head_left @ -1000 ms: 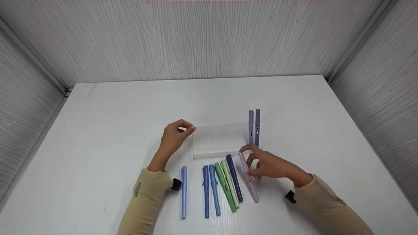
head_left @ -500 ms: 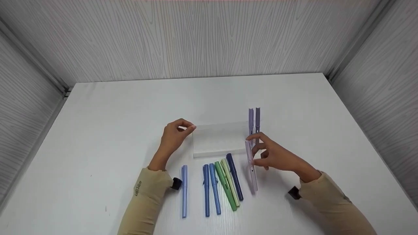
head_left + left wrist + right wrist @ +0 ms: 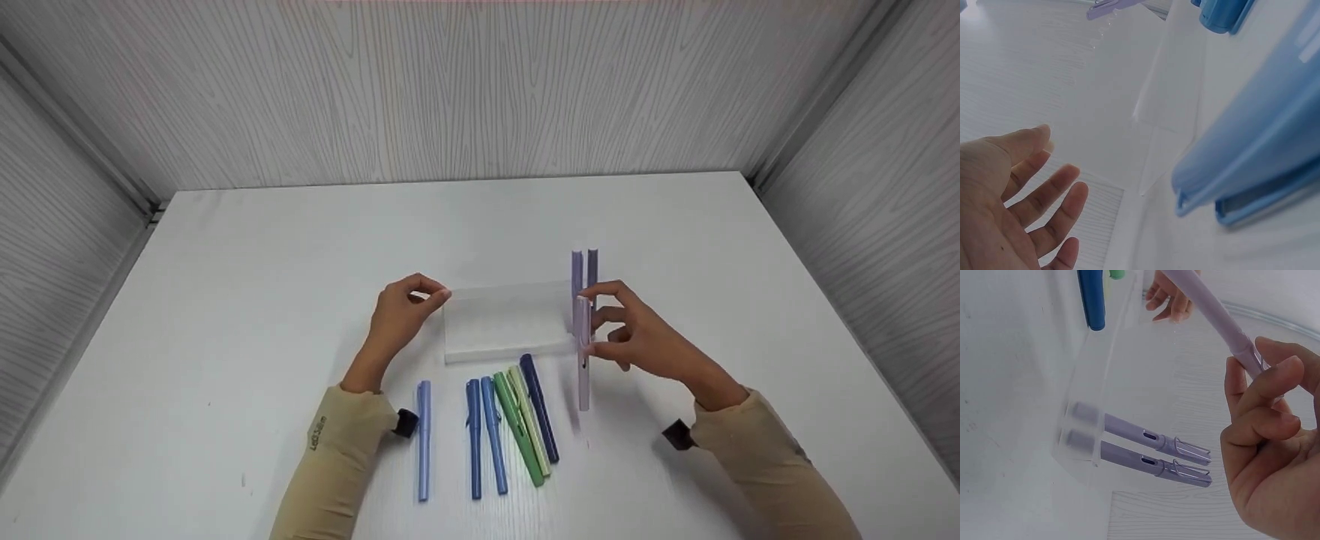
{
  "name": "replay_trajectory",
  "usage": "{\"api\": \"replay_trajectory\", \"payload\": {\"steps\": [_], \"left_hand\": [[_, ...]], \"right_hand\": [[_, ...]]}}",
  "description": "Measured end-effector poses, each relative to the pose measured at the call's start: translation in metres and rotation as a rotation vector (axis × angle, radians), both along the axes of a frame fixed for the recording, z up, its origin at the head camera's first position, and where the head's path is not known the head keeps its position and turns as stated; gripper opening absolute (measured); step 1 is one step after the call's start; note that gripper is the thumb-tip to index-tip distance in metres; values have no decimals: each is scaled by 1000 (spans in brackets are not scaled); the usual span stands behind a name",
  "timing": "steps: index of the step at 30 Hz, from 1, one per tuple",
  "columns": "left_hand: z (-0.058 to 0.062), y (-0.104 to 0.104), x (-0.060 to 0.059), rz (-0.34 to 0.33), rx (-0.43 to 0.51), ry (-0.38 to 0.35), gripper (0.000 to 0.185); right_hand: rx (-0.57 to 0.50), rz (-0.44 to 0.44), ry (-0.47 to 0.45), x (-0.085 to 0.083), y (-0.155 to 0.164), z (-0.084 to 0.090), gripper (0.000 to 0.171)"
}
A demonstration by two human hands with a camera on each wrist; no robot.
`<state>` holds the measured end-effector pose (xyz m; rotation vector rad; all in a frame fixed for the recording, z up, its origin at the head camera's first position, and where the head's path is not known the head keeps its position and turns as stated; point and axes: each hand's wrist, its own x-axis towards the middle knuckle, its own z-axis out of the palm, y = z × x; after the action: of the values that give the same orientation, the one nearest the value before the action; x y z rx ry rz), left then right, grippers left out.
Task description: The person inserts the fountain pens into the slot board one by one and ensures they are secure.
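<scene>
The clear holder (image 3: 502,319) sits on the worktop (image 3: 225,300), its upper left corner pinched between thumb and finger of the left hand (image 3: 400,311), apparently to steady it. Two purple pens (image 3: 577,277) stand upright at the holder's right end, likely because its base supports their lower ends. Just in front of that end, the right hand (image 3: 646,341) pinches a pale lilac pen (image 3: 583,356) near its clip, leaving the barrel free below. Six other pens (image 3: 517,427) lie in front of the holder, seemingly for easy reach.

The held pen (image 3: 1211,310) and clear rack (image 3: 502,322) look smooth, glossy plastic.
</scene>
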<state>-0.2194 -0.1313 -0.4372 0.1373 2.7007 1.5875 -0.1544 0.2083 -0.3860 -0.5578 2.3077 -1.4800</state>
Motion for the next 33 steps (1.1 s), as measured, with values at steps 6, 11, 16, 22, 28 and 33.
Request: {"api": "replay_trajectory", "payload": {"steps": [6,11,16,22,28,33], "left_hand": [[0,0,0,-2,-5,8,23],[0,-1,0,-2,1,7,21],[0,0,0,8,-9,1,21],[-1,1,0,5,-5,6,21],[0,1,-1,4,-9,-1,23],[-2,2,-1,-3,-10,-3,25]], "right_hand": [[-17,-40,18,-4,2,2,65],[-2,-71,44,-9,1,4,64],[-18,-86,87,-15,-1,6,62],[-13,-100,152,-18,-4,9,61],[6,-133,201,-20,-6,10,61],[2,-143,196,-23,-5,8,61]]}}
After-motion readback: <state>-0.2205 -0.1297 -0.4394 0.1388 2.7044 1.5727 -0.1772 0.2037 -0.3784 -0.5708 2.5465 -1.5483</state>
